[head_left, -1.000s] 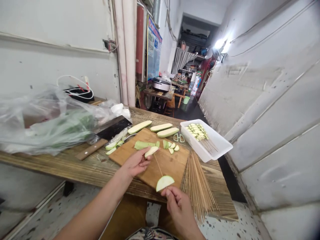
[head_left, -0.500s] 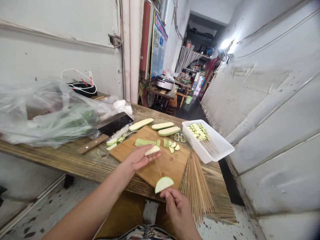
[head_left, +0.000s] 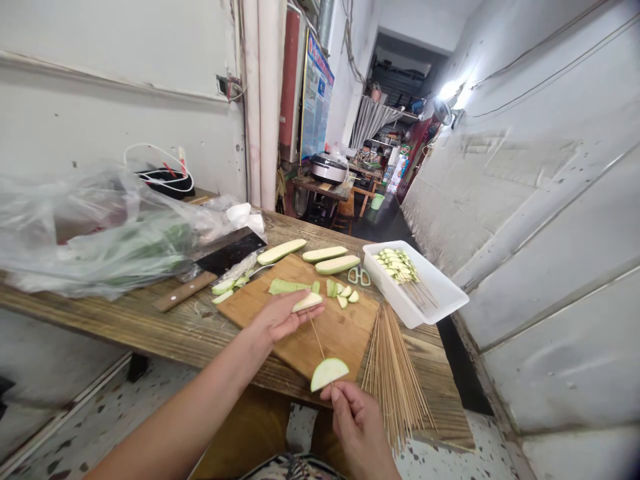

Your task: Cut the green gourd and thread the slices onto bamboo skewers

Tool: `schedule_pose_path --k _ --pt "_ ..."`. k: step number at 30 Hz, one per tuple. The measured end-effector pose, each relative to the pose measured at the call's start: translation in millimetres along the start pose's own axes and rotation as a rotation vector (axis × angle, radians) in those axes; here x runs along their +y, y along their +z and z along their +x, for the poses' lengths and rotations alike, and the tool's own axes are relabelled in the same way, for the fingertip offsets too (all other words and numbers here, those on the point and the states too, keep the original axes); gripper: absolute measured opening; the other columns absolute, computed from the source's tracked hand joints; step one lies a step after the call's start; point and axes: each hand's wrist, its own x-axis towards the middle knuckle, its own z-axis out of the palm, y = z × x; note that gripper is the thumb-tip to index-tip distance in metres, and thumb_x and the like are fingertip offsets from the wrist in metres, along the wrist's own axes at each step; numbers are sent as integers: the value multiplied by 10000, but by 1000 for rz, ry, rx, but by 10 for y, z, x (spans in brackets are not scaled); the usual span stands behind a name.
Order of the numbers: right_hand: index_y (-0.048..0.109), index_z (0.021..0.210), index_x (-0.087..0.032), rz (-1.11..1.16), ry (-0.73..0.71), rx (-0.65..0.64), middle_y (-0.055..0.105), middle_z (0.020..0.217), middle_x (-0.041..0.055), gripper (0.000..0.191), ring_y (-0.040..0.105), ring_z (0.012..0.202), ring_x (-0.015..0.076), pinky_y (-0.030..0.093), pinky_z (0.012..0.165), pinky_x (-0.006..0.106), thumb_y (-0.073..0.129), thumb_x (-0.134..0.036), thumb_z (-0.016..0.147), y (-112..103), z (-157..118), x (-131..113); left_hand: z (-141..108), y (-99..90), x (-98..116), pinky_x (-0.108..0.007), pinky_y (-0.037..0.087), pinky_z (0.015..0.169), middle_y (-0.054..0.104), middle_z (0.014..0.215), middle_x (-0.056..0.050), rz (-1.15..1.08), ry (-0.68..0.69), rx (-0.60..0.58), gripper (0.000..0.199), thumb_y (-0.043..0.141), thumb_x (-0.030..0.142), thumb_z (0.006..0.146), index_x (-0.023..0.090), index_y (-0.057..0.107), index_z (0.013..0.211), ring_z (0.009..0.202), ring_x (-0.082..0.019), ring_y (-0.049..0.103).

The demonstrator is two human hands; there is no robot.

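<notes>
left hand [head_left: 283, 318] and its pale zucchini slice [head_left: 308, 302] sit slightly toward 3 o'clock of their place in the earlier frame, and the half-moon zucchini slice [head_left: 329, 375] hangs a little lower. right hand [head_left: 357, 423]: thumb and fingers pinched closed on the lower end of a bamboo skewer [head_left: 316, 337], which stands tilted toward 11 o'clock and passes through the half-moon slice. left hand: half open, palm up, the pale slice lying across the fingers, firmness of hold not discernible; the skewer's upper tip is just beside this slice. both hands are over a wooden cutting board [head_left: 333, 337] bearing zucchini strips [head_left: 285, 287] and small pieces [head_left: 343, 294]. beyond it, at 12 o'clock, lie long zucchini slabs [head_left: 324, 254]. at 1 o'clock, green-handled scissors [head_left: 359, 277]; at 2 o'clock, a white plastic tray [head_left: 400, 303] of loaded skewers [head_left: 397, 267]; at 4 o'clock, a fan of loose skewers [head_left: 395, 373]. at 10 o'clock, a wood-handled cleaver [head_left: 230, 253] and a plastic bag of greens [head_left: 100, 240]. far off at 12 o'clock, a rice cooker [head_left: 329, 169] and a blue poster [head_left: 316, 97], its writing too small to read.
</notes>
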Motion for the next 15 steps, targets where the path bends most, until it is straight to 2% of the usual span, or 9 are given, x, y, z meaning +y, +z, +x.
schedule_pose_path --k 9,15 --pt "655 829 -144 2 13 -20 424 534 -34 371 357 458 95 275 410 181 442 -441 889 7 -4 44 -9 33 -12 -372 563 748 689 821 -199 18 6 6 78 517 54 794 37 593 800 790 -253 676" --pt "666 801 -146 31 31 14 374 469 -56 402 333 414 91 286 400 182 465 -489 862 32 -3 32 -22 64 -29 -378 572 731 691 780 -165 6 27 37 66 536 57 783 40 599 784 748 -242 677"
